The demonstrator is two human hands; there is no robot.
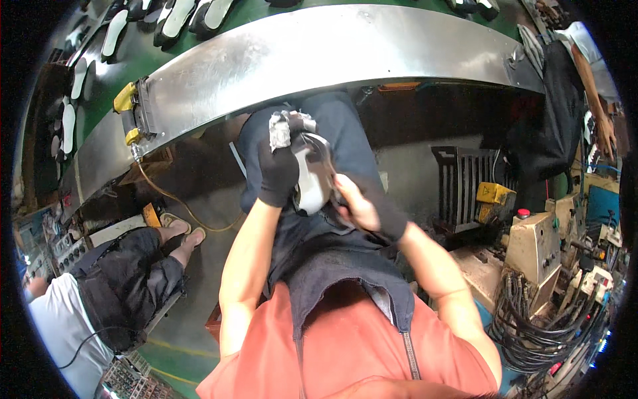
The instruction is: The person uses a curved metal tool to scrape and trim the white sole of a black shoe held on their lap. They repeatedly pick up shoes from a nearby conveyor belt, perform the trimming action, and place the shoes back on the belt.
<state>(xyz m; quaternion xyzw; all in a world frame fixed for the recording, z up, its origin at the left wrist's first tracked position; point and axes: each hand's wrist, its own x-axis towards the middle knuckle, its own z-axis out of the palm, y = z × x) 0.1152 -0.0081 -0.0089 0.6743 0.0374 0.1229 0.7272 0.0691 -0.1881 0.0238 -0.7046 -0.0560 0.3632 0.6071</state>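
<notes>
Over my lap, my left hand (pixel 280 159) is closed on a dark shoe upper with a white sole side (pixel 312 181). It wears a black glove, and whitish tape wraps its fingertips. My right hand (pixel 361 206), in a black glove with bare fingers, is closed at the shoe upper's right edge. Motion smears both that hand and the upper, so I cannot make out whether a small tool is in its fingers. A dark blue apron (pixel 312 256) lies beneath the work.
A curved metal ledge (pixel 266 56) runs ahead, bordering a green conveyor with several shoes (pixel 114 34). A yellow-and-black hosed tool (pixel 136 113) sits on its left. A slatted dark rack (pixel 458 183) and cabled machine (pixel 531 246) stand right. Other people are at both sides.
</notes>
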